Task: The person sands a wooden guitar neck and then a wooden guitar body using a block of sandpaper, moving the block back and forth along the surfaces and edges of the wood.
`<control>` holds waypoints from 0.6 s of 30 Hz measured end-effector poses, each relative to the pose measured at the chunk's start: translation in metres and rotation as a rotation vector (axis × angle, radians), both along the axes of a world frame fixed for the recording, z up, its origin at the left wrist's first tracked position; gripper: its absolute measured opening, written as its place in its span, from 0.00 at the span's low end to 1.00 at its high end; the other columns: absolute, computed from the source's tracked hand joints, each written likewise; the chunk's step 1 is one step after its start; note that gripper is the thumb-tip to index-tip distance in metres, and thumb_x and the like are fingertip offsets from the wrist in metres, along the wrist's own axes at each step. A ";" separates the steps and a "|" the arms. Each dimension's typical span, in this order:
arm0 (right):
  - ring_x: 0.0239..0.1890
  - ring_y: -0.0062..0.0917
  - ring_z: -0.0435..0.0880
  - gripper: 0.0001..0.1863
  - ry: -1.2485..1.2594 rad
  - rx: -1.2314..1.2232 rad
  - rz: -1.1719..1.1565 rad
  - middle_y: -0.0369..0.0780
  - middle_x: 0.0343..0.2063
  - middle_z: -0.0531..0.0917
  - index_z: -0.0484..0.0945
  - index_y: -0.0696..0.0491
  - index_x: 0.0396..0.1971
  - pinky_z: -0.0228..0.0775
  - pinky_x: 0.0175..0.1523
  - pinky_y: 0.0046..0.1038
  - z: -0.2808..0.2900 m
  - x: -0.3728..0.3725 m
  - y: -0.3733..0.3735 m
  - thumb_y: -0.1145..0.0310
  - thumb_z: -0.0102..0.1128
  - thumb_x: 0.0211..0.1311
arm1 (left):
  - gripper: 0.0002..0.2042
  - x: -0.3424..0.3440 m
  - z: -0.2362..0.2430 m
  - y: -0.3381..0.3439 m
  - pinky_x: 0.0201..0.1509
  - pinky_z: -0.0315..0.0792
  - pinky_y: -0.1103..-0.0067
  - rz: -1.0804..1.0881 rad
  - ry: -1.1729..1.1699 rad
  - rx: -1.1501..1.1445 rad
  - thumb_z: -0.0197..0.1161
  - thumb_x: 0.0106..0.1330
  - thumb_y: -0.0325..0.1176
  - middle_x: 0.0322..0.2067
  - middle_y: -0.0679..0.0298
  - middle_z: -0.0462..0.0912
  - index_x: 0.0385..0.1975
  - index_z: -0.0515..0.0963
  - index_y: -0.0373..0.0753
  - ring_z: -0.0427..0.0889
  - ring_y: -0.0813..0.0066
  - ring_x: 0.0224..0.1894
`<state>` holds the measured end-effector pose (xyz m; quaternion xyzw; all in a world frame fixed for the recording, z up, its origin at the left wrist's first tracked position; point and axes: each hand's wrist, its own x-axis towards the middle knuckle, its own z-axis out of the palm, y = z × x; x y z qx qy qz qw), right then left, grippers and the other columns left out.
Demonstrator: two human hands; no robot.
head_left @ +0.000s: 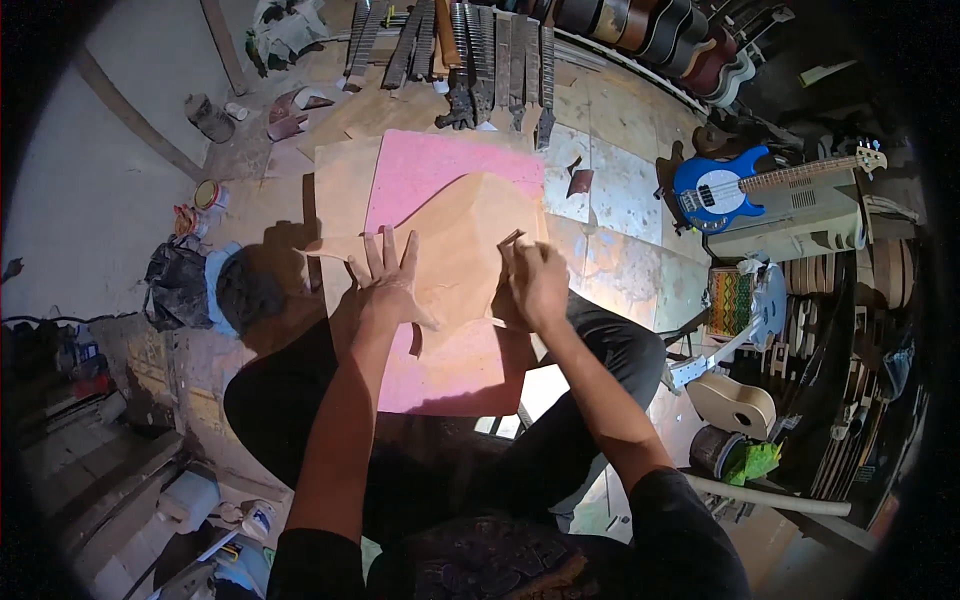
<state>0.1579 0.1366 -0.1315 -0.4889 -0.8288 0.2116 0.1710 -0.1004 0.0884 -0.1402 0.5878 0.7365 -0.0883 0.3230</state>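
Hands at work on a guitar-body template: the left hand [385, 282] lies flat, fingers spread wide, pressing a thin tan cut-out template [455, 250] onto a pink board [440, 165], while the right hand [537, 283] is closed narrowly around a small dark marking tool [512, 238], whether pencil or scribe cannot be told, its tip at the template's right edge. The template sits across the middle of the pink board, one pointed horn reaching past the board's left edge onto a pale plywood sheet [340, 180] beneath, and the whole stack rests on the tiled floor [625, 190] and partly over the seated person's knees. Judged from its flat lie and slim edge, the template looks light and fairly stiff, yet prone to sliding on the smooth board and weak at its narrow horns; the safest hold seems to be a broad palm on its wide centre, or a grip along a long straight edge, never by a horn. Beyond the board's far edge stands a row of guitar necks [470, 55]; a blue bass guitar [720, 190] lies to the right on the floor
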 end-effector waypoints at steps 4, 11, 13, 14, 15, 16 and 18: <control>0.42 0.55 0.81 0.11 0.095 0.152 0.216 0.54 0.39 0.81 0.81 0.54 0.41 0.73 0.45 0.54 0.001 -0.010 -0.049 0.72 0.68 0.57 | 0.89 0.001 -0.003 0.002 0.76 0.24 0.28 0.014 -0.008 -0.023 0.92 0.20 0.57 0.83 0.42 0.23 0.85 0.30 0.54 0.17 0.32 0.83; 0.49 0.52 0.81 0.17 -0.043 0.108 -0.116 0.49 0.46 0.82 0.83 0.48 0.48 0.75 0.51 0.50 -0.011 0.000 0.011 0.69 0.72 0.58 | 0.89 0.000 -0.004 0.005 0.76 0.26 0.27 0.010 0.015 0.005 0.92 0.19 0.58 0.83 0.42 0.23 0.85 0.30 0.54 0.17 0.31 0.83; 0.52 0.52 0.81 0.18 -0.064 0.014 0.049 0.51 0.50 0.83 0.84 0.47 0.49 0.76 0.54 0.50 -0.013 -0.005 -0.037 0.70 0.71 0.58 | 0.89 -0.001 -0.004 0.004 0.76 0.25 0.28 0.013 0.017 -0.031 0.92 0.19 0.58 0.83 0.42 0.23 0.85 0.31 0.54 0.17 0.30 0.83; 0.50 0.52 0.82 0.18 -0.097 0.147 0.122 0.52 0.49 0.83 0.84 0.47 0.49 0.75 0.53 0.51 -0.002 -0.009 -0.055 0.70 0.71 0.58 | 0.89 -0.001 -0.004 0.003 0.76 0.25 0.28 0.013 0.019 -0.049 0.92 0.19 0.58 0.83 0.41 0.24 0.85 0.31 0.54 0.17 0.30 0.83; 0.50 0.52 0.82 0.17 -0.058 0.068 0.135 0.52 0.49 0.83 0.84 0.47 0.49 0.76 0.53 0.50 -0.005 -0.006 -0.044 0.70 0.71 0.58 | 0.89 -0.002 -0.003 0.005 0.76 0.25 0.28 0.022 0.016 -0.037 0.92 0.19 0.58 0.83 0.41 0.24 0.85 0.31 0.53 0.17 0.31 0.83; 0.50 0.52 0.82 0.17 -0.022 -0.017 0.134 0.52 0.48 0.83 0.84 0.48 0.48 0.76 0.53 0.50 -0.010 0.004 -0.024 0.69 0.71 0.58 | 0.89 0.000 -0.002 0.006 0.76 0.24 0.28 0.018 0.008 -0.028 0.92 0.18 0.58 0.83 0.41 0.24 0.85 0.31 0.53 0.17 0.31 0.83; 0.47 0.51 0.83 0.16 -0.099 -0.045 0.042 0.51 0.47 0.84 0.84 0.49 0.47 0.76 0.50 0.49 -0.010 0.006 0.017 0.68 0.71 0.58 | 0.89 0.000 -0.004 0.000 0.77 0.24 0.28 0.010 0.012 -0.022 0.92 0.18 0.58 0.83 0.41 0.24 0.85 0.31 0.53 0.17 0.31 0.83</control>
